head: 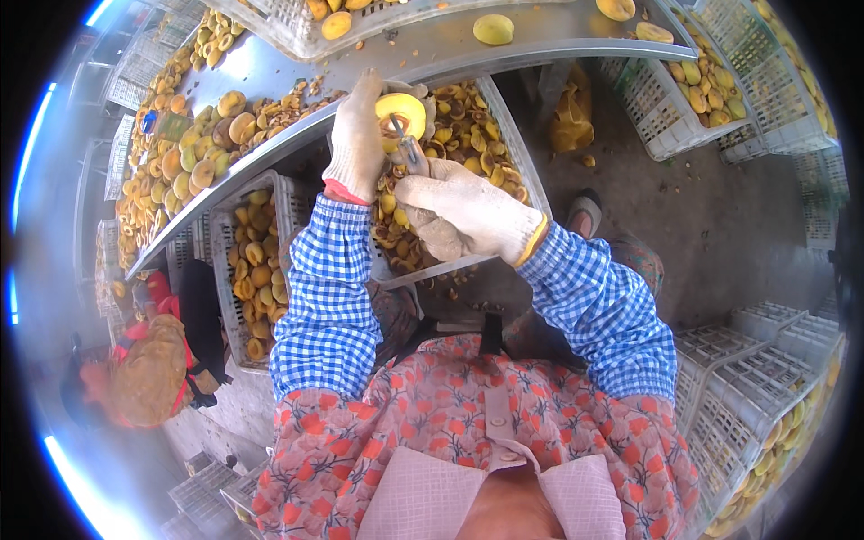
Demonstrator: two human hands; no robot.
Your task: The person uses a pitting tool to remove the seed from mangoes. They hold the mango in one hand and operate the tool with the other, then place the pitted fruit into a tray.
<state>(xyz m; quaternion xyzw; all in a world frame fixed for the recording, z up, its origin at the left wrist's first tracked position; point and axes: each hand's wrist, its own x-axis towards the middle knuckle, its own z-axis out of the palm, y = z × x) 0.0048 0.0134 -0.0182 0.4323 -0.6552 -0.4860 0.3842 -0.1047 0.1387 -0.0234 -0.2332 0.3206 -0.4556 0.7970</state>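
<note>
In a white knit glove, my left hand (354, 138) grips a halved yellow peach (409, 110), its cut face turned towards my right hand. My right hand (469, 209), also gloved, is closed around a small metal pitting tool (413, 155). The tool's thin tip meets the brownish hollow at the peach's centre; whether it is cutting in cannot be told. Below both hands stands a pale plastic crate (518, 145) filled with peach scraps (478, 135), yellow and brown.
A metal worktable (466, 65) curves ahead, bearing heaped peaches (196, 162). A crate of peach halves (260, 270) stands left below its edge. A co-worker (152, 364) is at far left. Filled crates (682, 128) and stacked crates (736, 378) line the right.
</note>
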